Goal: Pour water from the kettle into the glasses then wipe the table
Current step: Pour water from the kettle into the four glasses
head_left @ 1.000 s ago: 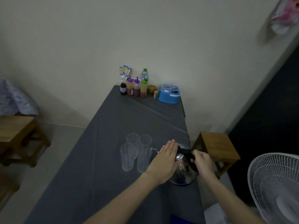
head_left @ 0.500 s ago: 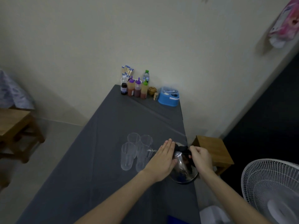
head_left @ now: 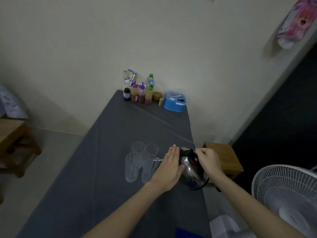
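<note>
Four glasses (head_left: 133, 166) cluster lower centre on the table (head_left: 120, 127), just left of the kettle (head_left: 192, 170), its spout (head_left: 158, 159) tipped toward the nearest, right hand (head_left: 208, 160) curled round the black handle (head_left: 187, 152), left hand (head_left: 169, 167) pressing flat, fingers straight, against its side.

- Four glasses (head_left: 147, 162) stand in a two-by-two cluster on the table (head_left: 120, 134), nearer the person than its middle.
- Just right of them, by the table's right edge, the kettle (head_left: 192, 172) tilts toward them. The left hand (head_left: 169, 170) lies flat on its left side and the right hand (head_left: 208, 161) grips its handle.
- At the far end, against the wall, are bottles (head_left: 141, 93), with a lidded box (head_left: 175, 102) to their right.
- Off the table, a stool (head_left: 223, 157) stands just right of it, a fan (head_left: 288, 194) nearer on that side, and another stool (head_left: 12, 134) well apart on the left.
</note>
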The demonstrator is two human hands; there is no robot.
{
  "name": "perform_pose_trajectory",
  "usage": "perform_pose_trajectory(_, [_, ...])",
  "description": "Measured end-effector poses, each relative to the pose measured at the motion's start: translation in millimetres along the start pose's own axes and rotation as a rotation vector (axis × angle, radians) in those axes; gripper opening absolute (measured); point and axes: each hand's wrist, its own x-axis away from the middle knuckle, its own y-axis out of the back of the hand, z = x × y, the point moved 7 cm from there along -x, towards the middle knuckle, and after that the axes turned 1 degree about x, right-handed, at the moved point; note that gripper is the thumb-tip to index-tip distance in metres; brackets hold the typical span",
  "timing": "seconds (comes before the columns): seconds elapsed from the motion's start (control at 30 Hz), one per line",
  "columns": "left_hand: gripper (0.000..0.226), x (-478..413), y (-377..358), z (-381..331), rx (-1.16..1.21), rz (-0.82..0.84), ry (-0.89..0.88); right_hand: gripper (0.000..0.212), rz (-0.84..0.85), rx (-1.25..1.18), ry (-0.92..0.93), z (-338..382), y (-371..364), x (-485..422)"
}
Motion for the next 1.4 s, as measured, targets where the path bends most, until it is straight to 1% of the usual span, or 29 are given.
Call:
perform_pose_trajectory(0.07, [0.075,0,-1,1,0.014,-0.009,0.007,0.04,0.003,0.032,0.023,3,1,-2])
perform_pose_trajectory(0.17, [0.086,-1,-2,-1,0.042,-0.009,0.025,0.038,-0.001,0.077,0.051,7,3,-4])
perform_pose_trajectory(0.2, [0.085,-1,-2,-1,0.044,-0.014,0.029,0.038,-0.005,0.09,0.06,8,3,-4])
perform_pose_trajectory(0.3, [0.069,0,0,-3,0.073,-0.037,0.031,0.038,-0.005,0.114,0.078,10,4,-6])
perform_pose_trajectory(0.4, [0.065,-1,2,-3,0.096,-0.069,0.031,0.037,-0.001,0.12,0.093,13,5,-8])
perform_pose_trajectory(0.93, [0.065,-3,4,-10,0.148,-0.126,0.033,0.039,-0.023,0.143,0.163,25,12,-12])
perform_pose_trajectory(1.4, [0.065,-1,8,-11,0.19,-0.181,0.035,0.036,-0.025,0.228,0.229,41,13,-13])
